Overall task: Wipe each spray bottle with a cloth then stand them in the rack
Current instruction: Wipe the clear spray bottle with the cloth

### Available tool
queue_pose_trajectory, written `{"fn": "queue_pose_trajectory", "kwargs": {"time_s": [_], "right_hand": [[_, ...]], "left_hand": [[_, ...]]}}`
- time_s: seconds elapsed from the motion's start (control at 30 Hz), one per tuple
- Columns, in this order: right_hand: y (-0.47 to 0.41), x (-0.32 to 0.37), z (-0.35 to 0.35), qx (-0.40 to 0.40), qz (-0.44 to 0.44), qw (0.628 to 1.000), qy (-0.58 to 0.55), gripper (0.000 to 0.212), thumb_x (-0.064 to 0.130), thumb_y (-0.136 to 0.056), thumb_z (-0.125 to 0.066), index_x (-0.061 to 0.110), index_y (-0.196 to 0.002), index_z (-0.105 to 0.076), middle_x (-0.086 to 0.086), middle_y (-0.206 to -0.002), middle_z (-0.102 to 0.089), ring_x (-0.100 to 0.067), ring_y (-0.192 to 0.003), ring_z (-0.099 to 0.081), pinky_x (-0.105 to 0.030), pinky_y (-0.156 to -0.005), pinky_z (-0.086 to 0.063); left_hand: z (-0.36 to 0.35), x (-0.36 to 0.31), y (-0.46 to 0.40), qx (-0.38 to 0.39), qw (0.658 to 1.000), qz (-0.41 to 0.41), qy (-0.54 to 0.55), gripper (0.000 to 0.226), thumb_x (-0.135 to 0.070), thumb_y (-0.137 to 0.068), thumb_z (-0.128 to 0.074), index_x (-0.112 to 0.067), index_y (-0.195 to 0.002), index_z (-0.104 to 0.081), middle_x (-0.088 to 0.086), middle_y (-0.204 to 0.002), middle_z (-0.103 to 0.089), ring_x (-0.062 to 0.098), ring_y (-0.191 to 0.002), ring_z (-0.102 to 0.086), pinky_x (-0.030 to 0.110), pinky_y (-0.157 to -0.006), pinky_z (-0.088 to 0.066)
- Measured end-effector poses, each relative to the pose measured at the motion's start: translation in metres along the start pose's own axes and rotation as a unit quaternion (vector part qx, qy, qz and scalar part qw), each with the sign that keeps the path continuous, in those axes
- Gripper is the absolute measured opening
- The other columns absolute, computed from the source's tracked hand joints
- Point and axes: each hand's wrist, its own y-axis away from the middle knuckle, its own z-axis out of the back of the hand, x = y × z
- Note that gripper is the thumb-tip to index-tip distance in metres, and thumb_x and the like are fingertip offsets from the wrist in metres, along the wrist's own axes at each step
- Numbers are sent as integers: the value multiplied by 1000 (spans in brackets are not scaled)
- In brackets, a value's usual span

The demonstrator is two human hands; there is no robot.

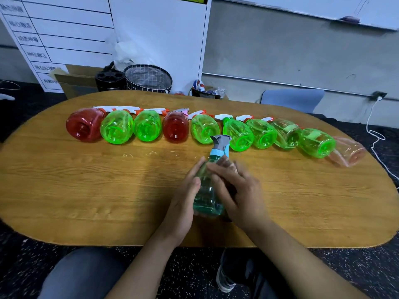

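Near the middle of the desk (64, 190), both hands clasped the teal spray bottle (207, 190), left hand (183, 203) and right hand (239, 190) fingers curled around its body. Empty-looking, thin plastic, probably light, slick; best gripped at the waist.

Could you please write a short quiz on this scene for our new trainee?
1. How many red bottles lie in the row on the table?
2. True or false: the teal bottle lies in the row with the others.
3. Which hands touch the teal bottle? A) left only B) right only C) both

Key:
1. Two: the left-end red bottle and the second red bottle.
2. False: it is held apart, nearer the person.
3. C: the left hand and the right hand both grip it.
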Motion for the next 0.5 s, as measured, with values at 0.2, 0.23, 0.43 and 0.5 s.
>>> {"fn": "queue_pose_trajectory", "kwargs": {"time_s": [0.2,0.23,0.43,0.5], "right_hand": [[43,0,4,86,184,977,66,26,31,-104,-66,25,-127,-75,-2,-113,-70,-17,-87,-71,-34,-66,-59],[46,-1,5,98,198,972,75,25,31,-104,-66,25,-127,-76,-1,-113,-70,-17,-87,-72,-33,-65,-59],[4,8,22,-26,23,999,-21,28,31,-105,-60,22,-126,-76,1,-104,-64,-7,-90,-63,-17,-77,-49],[-22,4,21,-40,-28,999,10,29,36,-105,-59,27,-126,-76,3,-107,-67,-5,-95,-63,-21,-80,-50]], "left_hand": [[-1,-4,-2,-16,999,-14,-43,51,-35,-106,-45,-34,-157,-48,7,-152,-62,30,-142,-57,62,-123,-35],[-1,-4,-1,-18,999,-14,-41,51,-34,-106,-44,-35,-157,-48,5,-152,-62,29,-142,-57,62,-123,-35],[-1,-2,2,-11,999,-12,-34,46,-43,-108,-45,-48,-153,-52,0,-161,-53,28,-148,-51,66,-120,-39],[-2,-2,1,0,1000,-3,-21,46,-41,-108,-42,-50,-151,-53,0,-161,-53,28,-147,-52,65,-117,-43]]}}
